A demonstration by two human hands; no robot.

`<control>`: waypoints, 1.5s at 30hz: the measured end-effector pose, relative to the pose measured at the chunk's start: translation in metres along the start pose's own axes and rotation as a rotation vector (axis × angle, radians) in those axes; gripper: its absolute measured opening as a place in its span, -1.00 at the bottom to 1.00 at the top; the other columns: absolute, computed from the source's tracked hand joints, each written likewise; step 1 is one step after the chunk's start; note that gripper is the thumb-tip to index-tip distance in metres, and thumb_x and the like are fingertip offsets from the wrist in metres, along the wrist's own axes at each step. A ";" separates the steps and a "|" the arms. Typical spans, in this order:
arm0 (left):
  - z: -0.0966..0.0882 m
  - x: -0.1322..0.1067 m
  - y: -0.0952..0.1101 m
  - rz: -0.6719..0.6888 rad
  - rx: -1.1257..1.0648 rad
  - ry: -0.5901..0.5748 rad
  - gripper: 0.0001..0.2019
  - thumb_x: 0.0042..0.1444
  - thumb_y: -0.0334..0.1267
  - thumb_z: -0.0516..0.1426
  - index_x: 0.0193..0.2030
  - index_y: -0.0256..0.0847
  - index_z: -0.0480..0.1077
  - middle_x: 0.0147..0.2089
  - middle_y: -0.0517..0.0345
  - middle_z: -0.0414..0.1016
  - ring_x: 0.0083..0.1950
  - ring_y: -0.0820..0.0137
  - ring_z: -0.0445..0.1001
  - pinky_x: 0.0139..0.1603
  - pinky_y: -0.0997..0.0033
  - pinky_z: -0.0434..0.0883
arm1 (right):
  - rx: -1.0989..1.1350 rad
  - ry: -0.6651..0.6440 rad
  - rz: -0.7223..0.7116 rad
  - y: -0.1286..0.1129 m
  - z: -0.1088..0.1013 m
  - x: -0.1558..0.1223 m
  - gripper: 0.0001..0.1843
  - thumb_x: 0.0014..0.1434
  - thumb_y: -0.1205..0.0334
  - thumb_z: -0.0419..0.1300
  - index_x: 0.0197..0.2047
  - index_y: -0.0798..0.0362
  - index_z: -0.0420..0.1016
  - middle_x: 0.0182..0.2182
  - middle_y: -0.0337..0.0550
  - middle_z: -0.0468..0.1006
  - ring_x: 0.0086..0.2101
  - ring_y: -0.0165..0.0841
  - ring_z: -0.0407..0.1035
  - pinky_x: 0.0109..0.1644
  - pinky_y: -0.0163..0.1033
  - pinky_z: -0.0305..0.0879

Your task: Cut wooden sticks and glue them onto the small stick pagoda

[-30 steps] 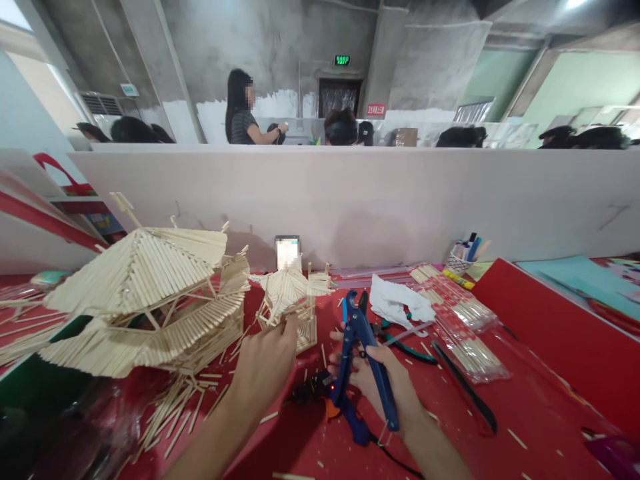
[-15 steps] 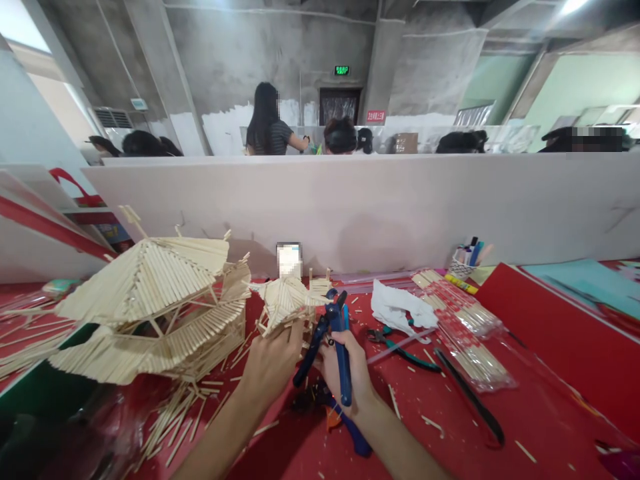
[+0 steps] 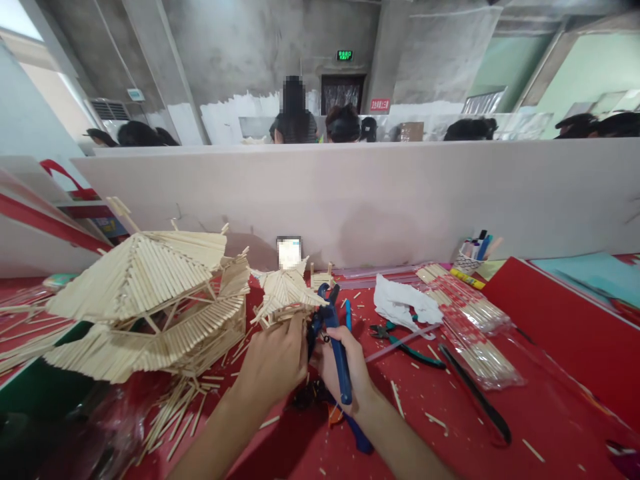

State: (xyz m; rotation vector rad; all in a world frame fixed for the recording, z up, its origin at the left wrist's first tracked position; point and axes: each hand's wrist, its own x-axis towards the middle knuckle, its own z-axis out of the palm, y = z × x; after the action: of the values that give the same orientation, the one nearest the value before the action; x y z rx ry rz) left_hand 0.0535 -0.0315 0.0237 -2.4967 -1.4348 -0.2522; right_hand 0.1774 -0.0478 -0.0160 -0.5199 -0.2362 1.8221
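My right hand [image 3: 353,373] is wrapped round a blue-handled cutter [image 3: 339,357], a plier-like tool. Its jaws point away from me, beside the roof corner of a small stick pavilion [image 3: 286,291]. My left hand [image 3: 277,353] is closed at the pavilion's near side, just left of the tool. Its fingertips are hidden, so what they grip cannot be made out. Beneath my hands lies a dark blue object [image 3: 361,433] with an orange bit, partly covered. A larger two-tiered stick pavilion [image 3: 135,280] stands to the left.
Green-handled cutters [image 3: 417,353], black tweezers [image 3: 475,397], a crumpled tissue [image 3: 405,303] and packs of sticks [image 3: 480,340] lie right on the red tabletop. A pen basket [image 3: 469,257] stands behind. Loose sticks [image 3: 175,417] are scattered front left. A white partition [image 3: 390,200] rises across the back.
The cutter's left handle has swung inward, nearer the right one. My left hand has shifted slightly right, towards the tool. Beyond the partition, the standing person has turned and moved right.
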 end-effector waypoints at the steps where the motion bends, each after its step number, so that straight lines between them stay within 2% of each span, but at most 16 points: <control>1: -0.001 0.000 -0.001 0.000 -0.017 -0.004 -0.71 0.25 -0.37 0.02 0.07 -0.31 0.38 -0.32 -0.07 0.63 -0.32 0.13 0.64 -0.47 0.36 0.40 | 0.004 -0.015 0.006 0.001 0.000 0.000 -0.66 -0.15 0.10 0.31 -0.26 0.06 0.53 -0.39 -0.13 0.66 -0.25 -0.13 0.55 -0.09 -0.07 0.47; 4: -0.004 0.000 -0.004 -0.025 -0.021 -0.018 -0.74 0.32 -0.30 0.00 0.05 -0.31 0.39 -0.34 -0.06 0.63 -0.31 0.15 0.64 -0.47 0.38 0.39 | 0.008 -0.057 -0.002 0.004 0.001 -0.001 -0.67 -0.12 0.10 0.29 -0.25 0.06 0.53 -0.42 -0.12 0.65 -0.25 -0.13 0.56 -0.08 -0.06 0.46; 10: -0.001 0.001 -0.006 -0.017 -0.019 -0.019 -0.84 0.34 -0.35 -0.01 -0.10 -0.26 0.39 -0.40 0.04 0.59 -0.35 0.19 0.62 -0.49 0.40 0.35 | -0.005 -0.042 -0.032 0.006 0.004 -0.004 -0.77 -0.13 0.09 0.27 -0.37 0.00 0.49 -0.55 -0.21 0.59 -0.30 -0.15 0.56 -0.06 -0.05 0.46; 13: 0.003 -0.001 -0.007 0.012 -0.049 0.026 -0.85 0.34 -0.36 -0.02 -0.10 -0.24 0.37 -0.41 0.07 0.58 -0.36 0.22 0.62 -0.50 0.41 0.33 | -0.014 -0.041 -0.041 0.005 0.003 -0.003 -0.77 -0.10 0.09 0.26 -0.35 0.01 0.50 -0.52 -0.20 0.61 -0.29 -0.15 0.56 -0.07 -0.05 0.46; 17: 0.005 -0.002 -0.014 0.049 -0.069 0.099 -0.86 0.32 -0.37 0.00 -0.10 -0.23 0.37 -0.39 0.07 0.59 -0.37 0.28 0.61 -0.49 0.46 0.31 | 0.018 -0.085 -0.038 0.004 0.003 -0.003 -0.64 -0.06 0.10 0.23 -0.17 0.04 0.53 -0.34 -0.11 0.67 -0.22 -0.14 0.56 -0.08 -0.07 0.47; 21: 0.007 -0.004 -0.020 0.078 -0.061 0.218 -0.85 0.32 -0.35 0.00 -0.10 -0.23 0.38 -0.36 0.05 0.61 -0.41 0.32 0.59 -0.48 0.47 0.32 | 0.023 -0.088 -0.020 0.003 0.007 -0.004 -0.62 -0.06 0.11 0.22 -0.14 0.04 0.54 -0.33 -0.10 0.67 -0.20 -0.12 0.56 -0.09 -0.04 0.48; 24: 0.010 -0.007 -0.024 0.159 -0.096 0.327 -0.83 0.31 -0.39 -0.03 -0.15 -0.21 0.39 -0.38 0.10 0.58 -0.39 0.34 0.57 -0.43 0.47 0.35 | 0.002 -0.045 -0.027 0.002 0.009 -0.005 -0.64 -0.10 0.09 0.23 -0.19 0.02 0.54 -0.36 -0.10 0.67 -0.19 -0.10 0.55 -0.08 -0.02 0.48; 27: 0.010 -0.012 -0.029 0.279 -0.093 0.441 -0.80 0.28 -0.45 -0.02 -0.10 -0.23 0.41 -0.39 0.12 0.55 -0.38 0.37 0.55 -0.34 0.47 0.38 | -0.016 -0.022 -0.073 -0.001 0.007 -0.003 -0.67 -0.11 0.09 0.24 -0.24 0.01 0.52 -0.36 -0.10 0.66 -0.15 -0.09 0.54 -0.05 -0.01 0.47; 30: 0.006 -0.014 -0.035 0.489 -0.079 0.556 -0.78 0.30 -0.46 -0.02 -0.05 -0.26 0.41 -0.35 0.09 0.56 -0.34 0.38 0.53 -0.25 0.42 0.40 | -0.020 -0.041 -0.095 -0.006 0.003 0.000 -0.70 -0.09 0.07 0.23 -0.27 0.02 0.53 -0.33 -0.08 0.67 -0.12 -0.07 0.53 -0.03 0.00 0.47; 32: 0.006 -0.015 -0.037 0.608 -0.071 0.598 -0.78 0.32 -0.46 -0.03 -0.05 -0.26 0.42 -0.24 0.02 0.60 -0.21 0.35 0.56 -0.14 0.39 0.41 | -0.015 -0.052 -0.102 -0.008 0.002 0.001 -0.71 -0.08 0.05 0.23 -0.29 0.03 0.53 -0.30 -0.07 0.67 -0.11 -0.07 0.52 -0.03 -0.01 0.46; 34: 0.008 -0.016 -0.038 0.636 -0.073 0.600 -0.80 0.32 -0.44 0.00 -0.06 -0.26 0.43 -0.11 -0.04 0.61 -0.05 0.31 0.56 -0.02 0.36 0.41 | -0.010 -0.052 -0.105 -0.009 0.001 0.002 -0.69 -0.07 0.05 0.23 -0.27 0.04 0.54 -0.28 -0.05 0.67 -0.11 -0.07 0.52 -0.04 -0.02 0.46; 36: 0.013 -0.017 -0.037 0.607 -0.092 0.584 -0.83 0.30 -0.44 0.04 -0.06 -0.27 0.43 -0.06 -0.05 0.61 0.01 0.29 0.55 0.04 0.34 0.41 | -0.005 -0.046 -0.108 -0.007 0.002 0.002 -0.67 -0.07 0.06 0.23 -0.24 0.06 0.56 -0.26 -0.03 0.67 -0.11 -0.07 0.52 -0.04 -0.02 0.46; 40: 0.021 -0.018 -0.037 0.588 -0.133 0.587 -0.81 0.29 -0.46 0.05 -0.04 -0.25 0.43 -0.12 -0.02 0.62 -0.02 0.30 0.58 0.06 0.32 0.44 | 0.001 -0.050 -0.112 -0.004 0.002 0.000 -0.64 -0.08 0.07 0.25 -0.21 0.05 0.56 -0.27 -0.04 0.67 -0.10 -0.06 0.51 -0.05 -0.01 0.46; 45: 0.023 -0.018 -0.046 0.679 -0.191 0.520 -0.79 0.32 -0.42 0.02 0.00 -0.28 0.42 -0.16 -0.05 0.62 -0.01 0.28 0.58 0.05 0.28 0.51 | 0.013 -0.055 -0.089 -0.002 -0.001 0.002 -0.70 -0.08 0.05 0.25 -0.28 0.03 0.55 -0.28 -0.03 0.66 -0.09 -0.05 0.50 -0.03 0.02 0.45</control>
State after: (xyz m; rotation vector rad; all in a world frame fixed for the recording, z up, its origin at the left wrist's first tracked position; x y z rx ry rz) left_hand 0.0053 -0.0175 0.0027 -2.6117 -0.3519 -0.8405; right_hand 0.1791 -0.0455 -0.0164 -0.4437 -0.2807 1.7512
